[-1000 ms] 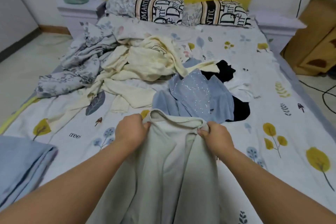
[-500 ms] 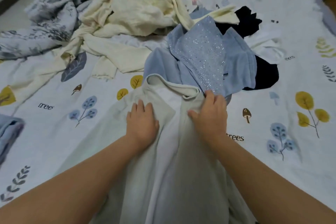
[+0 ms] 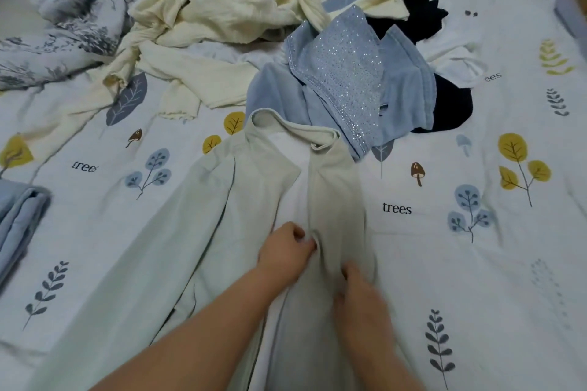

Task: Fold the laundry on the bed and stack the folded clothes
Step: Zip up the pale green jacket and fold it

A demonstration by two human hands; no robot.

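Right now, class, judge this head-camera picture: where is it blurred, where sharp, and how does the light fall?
Head view: the right hand is smeared by motion blur; the left hand is clearer. The sequinned blue garment and the printed bedsheet read fairly sharp. Light is soft and even, without glare; wide-angle bending shows at the edges.

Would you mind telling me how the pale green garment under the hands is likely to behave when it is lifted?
Probably floppy: the pale green garment lies flat and creases where the left hand pinches it. Its long sleeve would likely dangle. It looks light, not slippery, beside the right hand.
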